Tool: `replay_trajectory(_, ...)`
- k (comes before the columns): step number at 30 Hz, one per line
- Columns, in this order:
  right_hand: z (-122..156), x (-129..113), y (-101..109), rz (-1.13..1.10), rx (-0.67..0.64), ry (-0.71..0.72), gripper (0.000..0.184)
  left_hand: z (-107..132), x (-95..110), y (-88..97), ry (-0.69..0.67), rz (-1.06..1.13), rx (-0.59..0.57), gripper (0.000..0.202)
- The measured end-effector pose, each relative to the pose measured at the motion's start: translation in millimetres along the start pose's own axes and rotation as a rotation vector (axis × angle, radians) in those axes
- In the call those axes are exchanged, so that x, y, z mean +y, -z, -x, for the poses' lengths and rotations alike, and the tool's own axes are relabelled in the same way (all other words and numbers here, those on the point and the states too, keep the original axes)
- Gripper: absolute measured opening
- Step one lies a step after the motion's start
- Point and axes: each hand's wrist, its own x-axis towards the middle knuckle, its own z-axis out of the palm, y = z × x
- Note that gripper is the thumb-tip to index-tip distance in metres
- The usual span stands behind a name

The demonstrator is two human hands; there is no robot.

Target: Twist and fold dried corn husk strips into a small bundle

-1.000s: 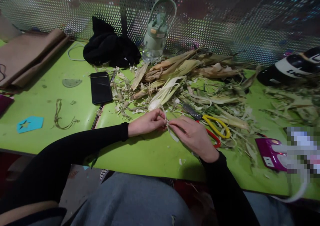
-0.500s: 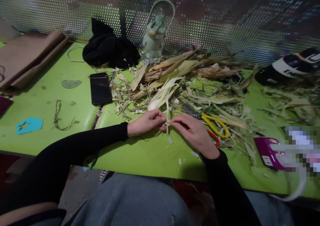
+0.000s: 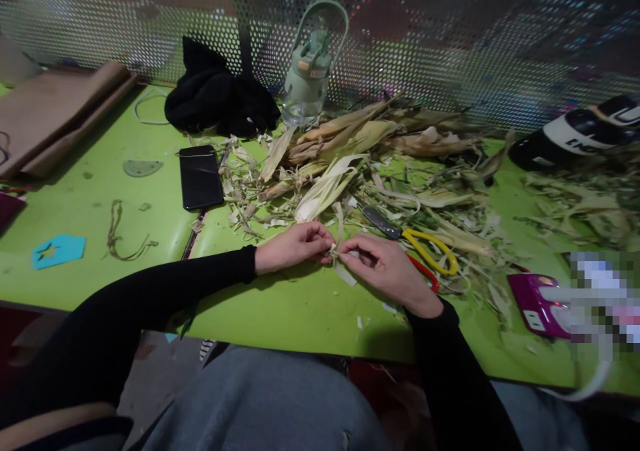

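Note:
A thin strip of pale corn husk (image 3: 341,223) is pinched between both hands above the green table. My left hand (image 3: 300,248) is closed, thumb and fingers gripping the strip where it looks knotted or folded. From the other side my right hand (image 3: 383,264) pinches the same spot, its fingers curled. One strip end points up and away, another hangs down below the fingers. Scissors (image 3: 410,236) with one yellow and one red handle lie beside my right hand, partly hidden by it. Just beyond the hands rests a larger pale husk leaf (image 3: 323,194).
Dried husks (image 3: 350,131) and scraps are heaped along the back. A green bottle (image 3: 307,71) and black cloth (image 3: 220,98) stand behind. A phone (image 3: 201,178), blue paper piece (image 3: 59,251) and twine (image 3: 116,234) lie left; a purple device (image 3: 537,304) and black bottle (image 3: 565,138) lie right.
The strip's upper end has dropped lower and its lower end has swung to the right. My right hand's fingers have curled in more; both hands stay in about the same place.

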Motion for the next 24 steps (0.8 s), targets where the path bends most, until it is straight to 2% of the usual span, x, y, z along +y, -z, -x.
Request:
replay_trajectory(2, 0.3, -1.1, 0.5, -0.009, -0.008, -0.015, 0.015, 0.6, 0.2, -0.3, -0.006, -0.003, 0.010, 0.012)
replay_trajectory(7, -0.9, -0.9, 0.0, 0.014, 0.068, -0.076, 0.015, 0.5, -0.5, 0.0, 0.004, -0.033, -0.005, 0.017)
replay_trajectory(13, -1.5, -1.7, -7.6, 0.022, 0.057, -0.083, 0.011, 1.4, -0.2, 0.2, 0.005, -0.048, 0.016, 0.010)
replay_trajectory(20, 0.5, -3.7, -16.9, 0.076, 0.199, -0.113, 0.011, 3.6, 5.8, -3.2, 0.003, -0.094, 0.035, 0.006)
replay_trajectory(24, -0.6, -6.5, -12.8, 0.005, 0.111, -0.087, 0.010, 3.5, 4.8, -2.5, -0.025, -0.141, 0.029, 0.012)
